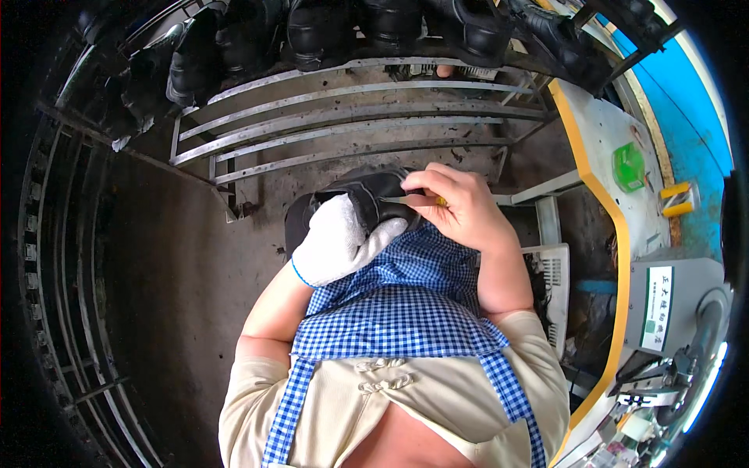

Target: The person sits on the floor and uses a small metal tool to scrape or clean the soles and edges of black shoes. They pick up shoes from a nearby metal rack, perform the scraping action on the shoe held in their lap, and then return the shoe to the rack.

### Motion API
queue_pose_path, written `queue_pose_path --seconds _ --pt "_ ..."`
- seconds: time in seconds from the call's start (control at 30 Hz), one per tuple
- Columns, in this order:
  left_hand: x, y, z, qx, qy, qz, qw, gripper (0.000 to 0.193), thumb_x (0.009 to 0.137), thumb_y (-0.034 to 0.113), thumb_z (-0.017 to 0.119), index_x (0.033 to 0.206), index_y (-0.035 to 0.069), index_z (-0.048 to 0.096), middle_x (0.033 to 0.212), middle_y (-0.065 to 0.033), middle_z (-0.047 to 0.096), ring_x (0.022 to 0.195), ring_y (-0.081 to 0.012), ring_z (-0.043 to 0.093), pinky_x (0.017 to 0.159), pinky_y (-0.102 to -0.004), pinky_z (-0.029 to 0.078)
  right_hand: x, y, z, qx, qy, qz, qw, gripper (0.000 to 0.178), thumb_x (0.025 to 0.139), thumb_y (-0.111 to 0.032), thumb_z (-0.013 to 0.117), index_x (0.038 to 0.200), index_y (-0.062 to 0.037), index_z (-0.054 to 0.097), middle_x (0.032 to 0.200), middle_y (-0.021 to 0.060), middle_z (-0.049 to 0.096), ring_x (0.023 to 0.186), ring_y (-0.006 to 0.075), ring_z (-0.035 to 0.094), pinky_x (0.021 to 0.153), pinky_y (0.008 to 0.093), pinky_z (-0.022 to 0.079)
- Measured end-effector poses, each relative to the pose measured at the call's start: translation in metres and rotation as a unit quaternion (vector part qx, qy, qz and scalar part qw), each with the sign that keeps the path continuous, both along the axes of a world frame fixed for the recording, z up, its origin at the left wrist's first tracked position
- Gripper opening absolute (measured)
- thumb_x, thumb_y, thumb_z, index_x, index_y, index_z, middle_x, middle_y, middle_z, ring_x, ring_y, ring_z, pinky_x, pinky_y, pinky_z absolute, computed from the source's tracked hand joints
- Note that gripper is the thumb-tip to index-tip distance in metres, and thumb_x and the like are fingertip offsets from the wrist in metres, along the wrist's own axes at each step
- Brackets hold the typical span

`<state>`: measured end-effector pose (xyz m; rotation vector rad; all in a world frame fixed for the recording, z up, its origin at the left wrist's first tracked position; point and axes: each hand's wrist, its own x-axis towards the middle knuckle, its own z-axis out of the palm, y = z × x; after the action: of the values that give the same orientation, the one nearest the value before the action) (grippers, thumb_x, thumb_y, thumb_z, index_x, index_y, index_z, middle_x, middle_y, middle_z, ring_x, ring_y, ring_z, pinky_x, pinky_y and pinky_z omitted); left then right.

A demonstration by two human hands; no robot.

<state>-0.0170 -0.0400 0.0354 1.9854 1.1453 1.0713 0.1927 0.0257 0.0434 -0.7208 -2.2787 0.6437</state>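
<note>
Head view, looking down at a seated person. The grey metal rack of curved horizontal rails [343, 117] spanned the upper middle of the view, and a row of dark finished shoes [390, 27] stood along its top edge. To the right stood a pale machine housing with a yellow border [601, 148], carrying a small translucent green container [629, 165] on its upper surface. A blue-and-white checked apron [406, 304] covered the person's lap, worn over a cream short-sleeved top [437, 405].

The black leather shoe [367, 195] lay on the lap at the apron's upper edge, just below the rack, held between both hands. The left hand [339, 238], in a white knitted glove, pressed against the near side of the shoe and covered part of it; its grip looked closed over the shoe, though the fingers were hidden under the glove's bulk. The right hand [460, 207], bare, rested on the shoe's right side, its grip clenched on a thin pencil-like tool [413, 200] with a yellowish end near the fingers. The tool's pale tip touched the shoe's upper surface. The kind of tool could not be told for certain.
</note>
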Motion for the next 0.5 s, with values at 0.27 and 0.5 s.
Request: queue_pose_path --seconds 0.27,0.5 --pt "-0.004 0.002 -0.011 0.014 -0.045 -0.068 0.997 0.032 0.09 0.016 0.067 0.119 0.002 0.064 0.118 -0.0189 0.065 0.109 -0.0371 0.062 0.093 -0.0398 0.05 0.018 0.009 -0.022 -0.241 0.136 0.12 0.954 0.011 0.096 -0.011 0.063 0.095 -0.0044 0.053 0.074 -0.0015 0.048 0.062 0.007 0.043 0.057 0.0247 0.038" --pt "-0.006 0.005 -0.01 -0.002 -0.029 -0.094 0.995 0.034 0.092 0.017 0.065 0.124 0.006 0.063 0.123 -0.0174 0.064 0.113 -0.0369 0.061 0.097 -0.0393 0.049 0.035 0.0 -0.046 -0.2 0.15 0.029 0.968 0.037 0.088 -0.025 0.075 0.116 -0.0085 0.056 0.084 0.0016 0.061 0.066 0.0105 0.058 0.059 0.0277 0.047"
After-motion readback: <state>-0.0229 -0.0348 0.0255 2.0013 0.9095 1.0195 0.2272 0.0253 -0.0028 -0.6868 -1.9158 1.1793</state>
